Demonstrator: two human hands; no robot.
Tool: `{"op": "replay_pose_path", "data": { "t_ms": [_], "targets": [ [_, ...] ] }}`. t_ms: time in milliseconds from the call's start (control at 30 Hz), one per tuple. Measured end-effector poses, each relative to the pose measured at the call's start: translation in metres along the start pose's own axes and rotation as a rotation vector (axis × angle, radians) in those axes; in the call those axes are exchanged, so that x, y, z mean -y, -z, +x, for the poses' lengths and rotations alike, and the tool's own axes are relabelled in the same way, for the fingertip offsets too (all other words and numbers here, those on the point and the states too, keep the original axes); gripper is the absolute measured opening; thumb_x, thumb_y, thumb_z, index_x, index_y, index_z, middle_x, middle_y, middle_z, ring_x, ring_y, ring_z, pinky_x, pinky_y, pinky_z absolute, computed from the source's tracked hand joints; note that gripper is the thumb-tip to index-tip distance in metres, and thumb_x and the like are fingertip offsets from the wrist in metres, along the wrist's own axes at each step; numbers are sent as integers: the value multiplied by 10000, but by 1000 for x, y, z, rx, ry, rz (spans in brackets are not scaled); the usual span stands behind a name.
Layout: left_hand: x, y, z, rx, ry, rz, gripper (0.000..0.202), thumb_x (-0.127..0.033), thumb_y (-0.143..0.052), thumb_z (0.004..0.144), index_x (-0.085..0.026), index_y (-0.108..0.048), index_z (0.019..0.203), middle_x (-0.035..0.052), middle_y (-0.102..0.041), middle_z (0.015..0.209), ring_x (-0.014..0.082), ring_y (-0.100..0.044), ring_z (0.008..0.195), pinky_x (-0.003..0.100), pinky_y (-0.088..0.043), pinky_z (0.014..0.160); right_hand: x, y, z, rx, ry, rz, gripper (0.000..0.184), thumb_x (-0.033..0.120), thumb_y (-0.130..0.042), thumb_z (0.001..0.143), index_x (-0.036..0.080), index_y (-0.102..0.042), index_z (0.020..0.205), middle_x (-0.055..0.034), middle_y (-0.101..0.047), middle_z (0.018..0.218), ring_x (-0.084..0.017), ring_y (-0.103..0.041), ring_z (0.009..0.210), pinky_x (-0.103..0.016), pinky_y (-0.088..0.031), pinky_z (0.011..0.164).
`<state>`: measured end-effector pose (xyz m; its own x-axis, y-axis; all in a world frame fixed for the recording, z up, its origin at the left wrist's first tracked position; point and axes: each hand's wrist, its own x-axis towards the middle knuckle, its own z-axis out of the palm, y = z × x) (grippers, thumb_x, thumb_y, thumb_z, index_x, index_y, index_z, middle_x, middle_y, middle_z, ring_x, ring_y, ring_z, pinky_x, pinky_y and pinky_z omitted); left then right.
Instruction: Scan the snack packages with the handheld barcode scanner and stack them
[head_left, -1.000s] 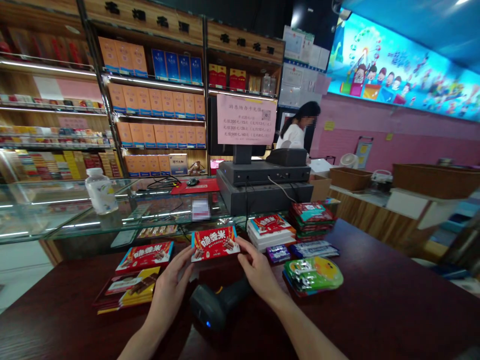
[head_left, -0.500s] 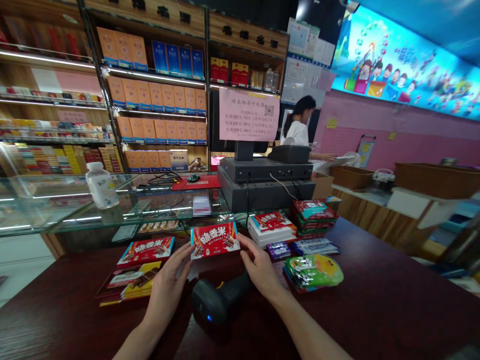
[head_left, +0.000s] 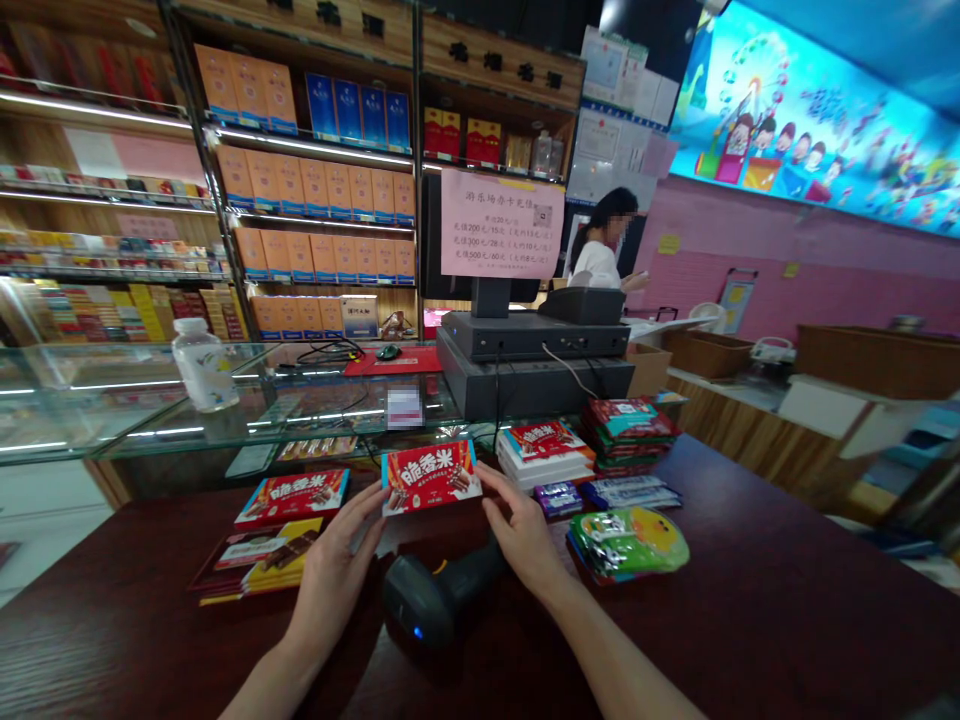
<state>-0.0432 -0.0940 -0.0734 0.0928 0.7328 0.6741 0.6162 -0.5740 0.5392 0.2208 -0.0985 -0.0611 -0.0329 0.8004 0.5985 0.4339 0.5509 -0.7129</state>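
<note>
cardboard pinched at its two short ends: a red chocolate box [head_left: 430,478] sits between the left hand [head_left: 334,570] and the right hand [head_left: 523,535], each closed narrow on an end, with the fingers along the edges and the printed face left uncovered, a tidy way to hold it. from where i stand, i cannot tell whether the box rests on the dark counter top [head_left: 750,610] or is raised just above it. a black handheld barcode scanner [head_left: 427,600] lies just nearer than the box, between the wrists, its handle running under the right hand, so the room below the box is tight. left of the scanner, a second red box [head_left: 292,497] lies just beside the left hand, with yellow chocolate packs [head_left: 259,557] near it. right of the scanner, purple bars [head_left: 559,499], blue-and-white bars [head_left: 631,492] and a green pouch [head_left: 628,545] lie close to the right hand, and a white-sided pile topped by a red box [head_left: 544,455] stands just past the fingertips [head_left: 484,478], leaving that side little margin. farther beyond the scanner, the counter's far edge meets a glass display case [head_left: 135,425], a cash register [head_left: 534,365] stands on the right of it, and a co-worker [head_left: 604,250] stands behind the register.
</note>
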Motion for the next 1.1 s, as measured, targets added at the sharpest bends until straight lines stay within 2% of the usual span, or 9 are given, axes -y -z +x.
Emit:
{"op": "replay_pose_path", "data": {
  "t_ms": [333,500,733,933,1100],
  "targets": [
    [-6,1,1,-9,-45,2,311,-378,-527,949,-279,-662,1211,26,-671,1310,191,-643,1202,348,-504,1059,-7,0,0,-17,24,1,502,66,-467,856,271,-634,1283,-32,-630,1363,-191,-552,1302,-390,-425,1125],
    [-9,2,0,-4,-62,9,308,-361,-527,952,-274,-656,1217,30,-674,1302,180,-646,1196,335,-506,1055,-9,-1,0,-38,13,2,482,72,-490,845,272,-643,1256,-46,-636,1348,-205,-590,1248,-366,-519,994],
    [-10,3,2,-3,-67,1,307,-336,-536,943,-278,-656,1219,25,-683,1285,179,-659,1173,333,-514,1046,-7,-1,0,-73,39,12,453,87,-529,834,276,-660,1224,-54,-658,1298,-213,-619,1193,-324,-565,862],
    [-13,6,3,-18,-50,-31,304,-375,-536,943,-282,-664,1203,22,-700,1246,180,-666,1153,328,-519,1034,0,3,0,-80,49,9,323,178,-556,900,260,-675,1189,-62,-667,1290,-217,-613,1209,-330,-548,912],
    [-18,7,4,-28,28,-93,298,-409,-513,950,-261,-689,1140,37,-726,1124,182,-684,1059,330,-533,982,9,6,0,-139,6,-25,216,275,-578,919,236,-702,1091,-66,-730,1128,-230,-672,1071,-348,-542,899]
  ]
}}
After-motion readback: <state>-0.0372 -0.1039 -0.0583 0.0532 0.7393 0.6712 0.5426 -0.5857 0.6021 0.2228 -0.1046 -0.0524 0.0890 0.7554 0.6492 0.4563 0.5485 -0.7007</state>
